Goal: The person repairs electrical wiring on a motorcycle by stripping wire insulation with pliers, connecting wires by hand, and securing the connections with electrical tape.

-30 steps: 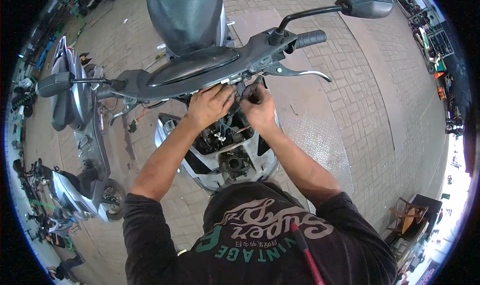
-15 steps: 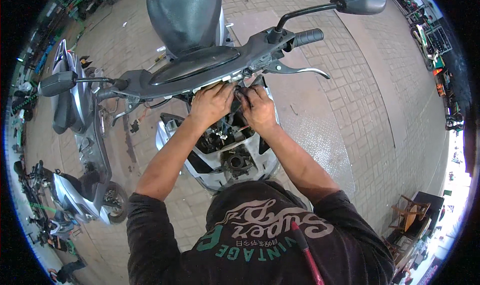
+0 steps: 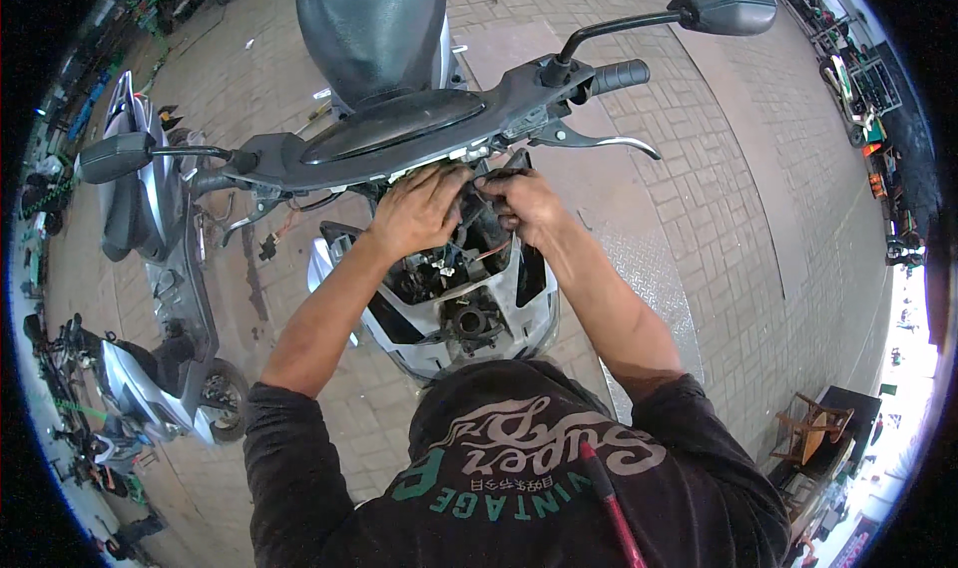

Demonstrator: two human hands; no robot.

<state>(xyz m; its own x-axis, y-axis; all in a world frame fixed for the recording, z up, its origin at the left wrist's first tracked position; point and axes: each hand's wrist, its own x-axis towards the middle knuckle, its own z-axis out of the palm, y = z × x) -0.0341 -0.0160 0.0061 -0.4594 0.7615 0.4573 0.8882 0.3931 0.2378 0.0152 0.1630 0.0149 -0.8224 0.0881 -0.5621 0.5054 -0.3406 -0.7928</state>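
Note:
A scooter's black handlebar cover (image 3: 399,139) stretches across in front of me, above the white and black front body (image 3: 519,308), which is opened up with dark wiring (image 3: 444,267) showing inside. My left hand (image 3: 424,207) reaches up under the cover, its fingers bent close together and their tips partly hidden. Beside it, my right hand (image 3: 524,204) is curled, thumb and forefinger pinched at a dark part below the cover. What either hand grips is too small and dark to make out.
A brake lever (image 3: 609,143) and a mirror (image 3: 728,7) jut out on the right; another mirror (image 3: 115,158) sticks out left. Behind the bar lies the black seat (image 3: 371,34). Another scooter (image 3: 160,378) stands at left, a wooden chair (image 3: 813,428) at lower right.
My right hand has turned and shifted slightly right, its elbow swinging outward. The left hand stays under the handlebar cover, its fingers slightly straighter. The view has shifted a little.

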